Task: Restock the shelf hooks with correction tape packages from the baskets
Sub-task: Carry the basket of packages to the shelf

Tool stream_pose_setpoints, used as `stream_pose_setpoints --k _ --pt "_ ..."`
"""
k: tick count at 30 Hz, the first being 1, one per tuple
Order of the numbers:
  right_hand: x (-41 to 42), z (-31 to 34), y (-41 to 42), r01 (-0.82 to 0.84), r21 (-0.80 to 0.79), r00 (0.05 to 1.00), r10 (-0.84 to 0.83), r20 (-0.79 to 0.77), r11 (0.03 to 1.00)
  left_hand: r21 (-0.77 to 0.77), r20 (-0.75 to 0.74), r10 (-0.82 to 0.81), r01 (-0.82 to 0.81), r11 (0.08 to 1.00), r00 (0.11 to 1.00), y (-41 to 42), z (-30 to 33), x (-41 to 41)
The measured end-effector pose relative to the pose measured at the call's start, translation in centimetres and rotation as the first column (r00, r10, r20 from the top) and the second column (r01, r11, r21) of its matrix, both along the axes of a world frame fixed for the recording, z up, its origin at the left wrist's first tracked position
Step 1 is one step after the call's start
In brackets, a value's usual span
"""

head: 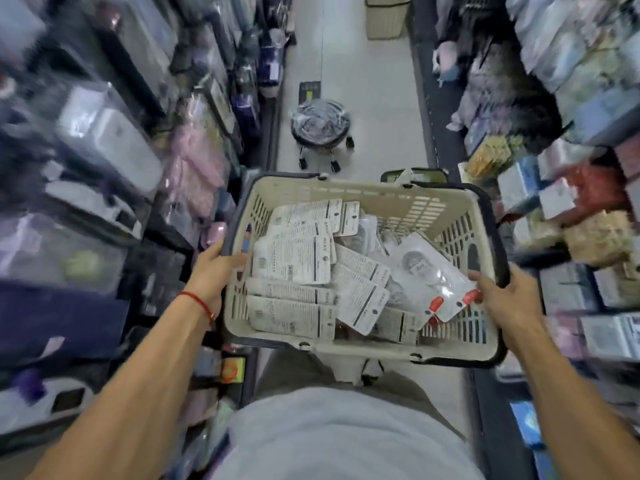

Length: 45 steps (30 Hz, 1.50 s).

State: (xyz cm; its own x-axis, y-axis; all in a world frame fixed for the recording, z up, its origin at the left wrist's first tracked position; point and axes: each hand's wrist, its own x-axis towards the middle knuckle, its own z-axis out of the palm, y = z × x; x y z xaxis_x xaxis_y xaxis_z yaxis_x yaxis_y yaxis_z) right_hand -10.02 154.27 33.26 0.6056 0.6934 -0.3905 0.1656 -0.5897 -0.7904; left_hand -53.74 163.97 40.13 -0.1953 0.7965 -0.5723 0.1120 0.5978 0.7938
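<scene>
**Basket carried between the shelves**

Head view: the left hand (216,268) and the right hand (502,292) each grasp a side rim of the basket (367,194). The packages (294,261) lie loose between both hands. If one grip slips, the basket may tilt and spill them.

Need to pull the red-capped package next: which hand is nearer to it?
Right. The right hand grips the basket rim right beside the red-capped package; the left hand holds the opposite rim, across the basket.
</scene>
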Motion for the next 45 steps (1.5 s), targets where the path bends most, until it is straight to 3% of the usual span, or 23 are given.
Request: stream_pose_setpoints --k 5,10,16,28,35,45 --pt "0.3 0.7 13.5 -0.011 0.034 0.998 0.01 0.055 0.999 -0.041 0.106 0.001 0.004 0.999 0.994 15.3 -1.5 -0.3" --pt "-0.9 0.7 25.0 0.102 0.044 0.989 -0.106 0.105 0.994 -0.121 0.141 -0.058 0.076 0.99 0.988 31.4 -2.8 -0.9" --pt "-0.8 -0.4 38.3 0.192 0.036 0.976 -0.195 0.097 0.981 -0.095 0.161 -0.149 0.166 0.982 0.976 48.7 -2.6 0.5" --pt "7.1 -2.6 64.9 0.184 0.0 0.981 -0.183 0.067 0.983 -0.104 0.033 -0.14 0.143 0.984 0.99 75.7 -1.1 8.8" --pt "9.9 -0.5 74.5 0.28 0.06 0.955 -0.285 0.088 0.958 -0.1 0.044 -0.271 0.274 0.957 0.962 90.0 -2.7 13.9" --pt "14.2 -2.0 79.2 0.528 0.045 0.843 -0.53 0.091 0.848 -0.118 -0.031 -0.547 0.541 0.833 0.836 104.2 -3.3 27.0"
